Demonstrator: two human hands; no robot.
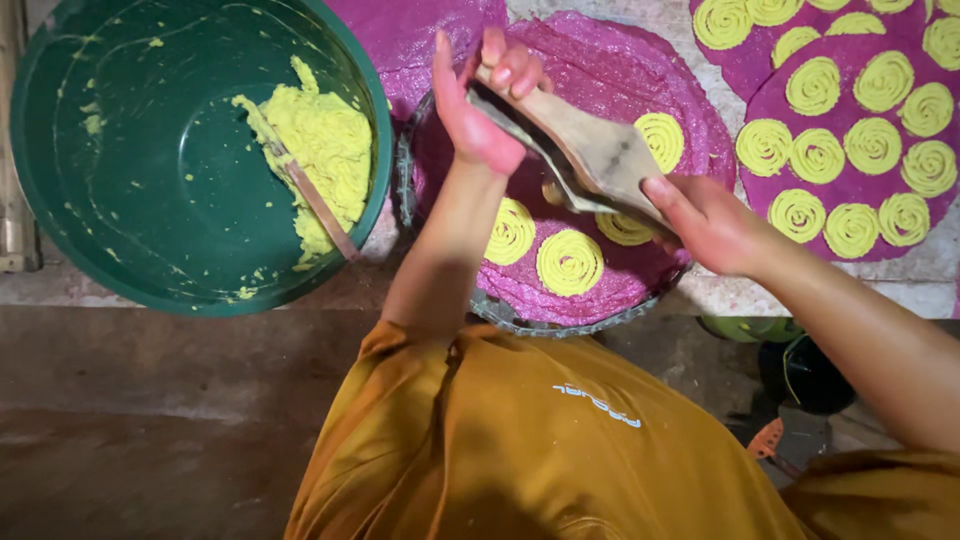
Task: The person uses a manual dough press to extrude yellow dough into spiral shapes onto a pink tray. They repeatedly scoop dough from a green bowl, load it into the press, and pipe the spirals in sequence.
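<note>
Both hands grip a wooden press [590,150] above a round purple mat [600,285]: left hand [480,95] is closed on its far end, right hand [710,220] on its near end. Yellow dough spirals [568,262] lie beneath. A green basin [130,250] of dough sits at the surface's left edge.

Over on the left, a big green basin [110,180] — yellow dough [320,150] heaped against its wall, a spatula [305,190] stuck in it. Top right, purple mats [760,90] overlap, loaded with yellow spirals [870,145] set close in rows. Down low, bare brown floor [150,420] — and an orange shirt [520,440] fills the bottom edge.
</note>
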